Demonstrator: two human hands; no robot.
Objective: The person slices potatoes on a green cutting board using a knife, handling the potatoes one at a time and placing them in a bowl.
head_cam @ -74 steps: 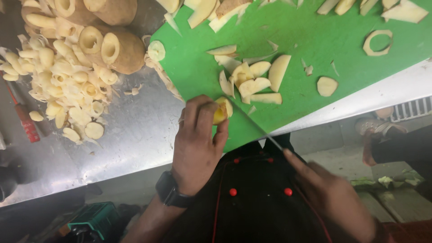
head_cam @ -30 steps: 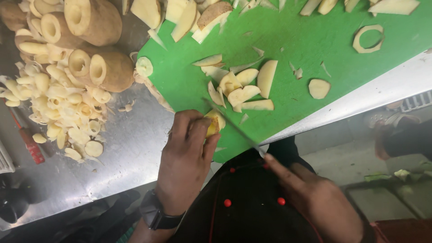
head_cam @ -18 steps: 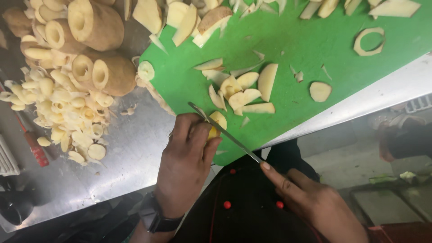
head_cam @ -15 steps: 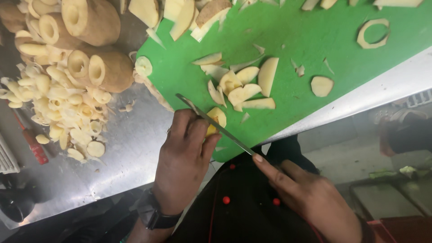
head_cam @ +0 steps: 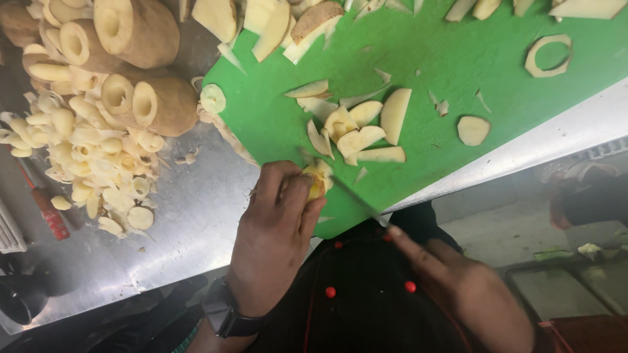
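Note:
My left hand [head_cam: 275, 238] grips a small yellowish potato piece [head_cam: 318, 182] at the near corner of the green cutting board [head_cam: 445, 59]. My right hand [head_cam: 461, 287] holds a thin knife [head_cam: 347, 193]; its blade slants up to the potato piece and cuts into it. Just beyond the piece lies a little heap of pale potato slices [head_cam: 360, 131]. A watch sits on my left wrist.
Cored brown potatoes [head_cam: 140, 78] and a pile of pale potato cores [head_cam: 91, 150] lie on the steel counter [head_cam: 190, 229] at left. More cut pieces line the board's far edge, with a potato ring [head_cam: 548, 55] at right. A red-handled tool [head_cam: 47, 212] lies far left.
The knife blade has drawn back toward me along the potato piece, and my right hand has shifted lower right. My left hand keeps its grip in the same spot.

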